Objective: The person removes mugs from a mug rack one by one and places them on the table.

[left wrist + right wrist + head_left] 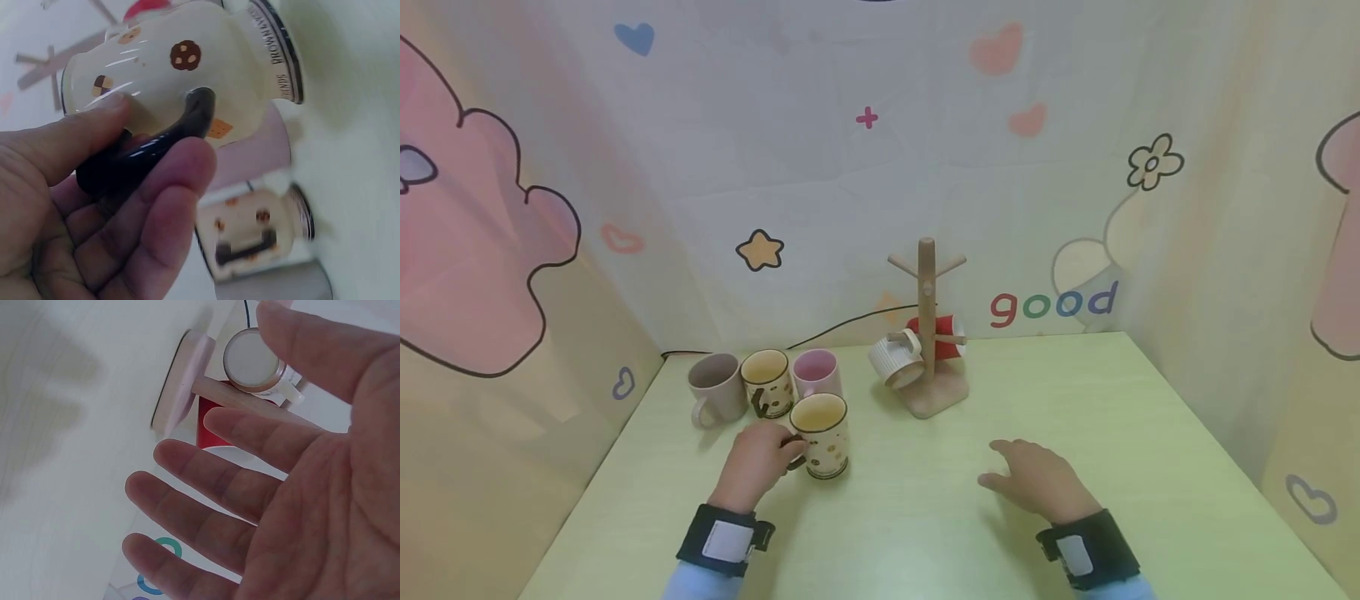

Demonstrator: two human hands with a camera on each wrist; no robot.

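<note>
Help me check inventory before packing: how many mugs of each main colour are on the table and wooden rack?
Cream patterned mugs: 2
Grey mug: 1
Pink mug: 1
White mug: 1
Red mug: 1
Total: 6

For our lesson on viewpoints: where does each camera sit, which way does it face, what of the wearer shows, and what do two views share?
Head: worn on the head, facing forward and down over the table and wooden stand; left hand, right hand, wristbands and sleeves show.
Left wrist: faces the cookie-print mug; the left hand grips its dark handle.
Right wrist: faces the stand and red mug; the right palm and spread fingers show.
Shared: head and left wrist both show the gripped mug.
</note>
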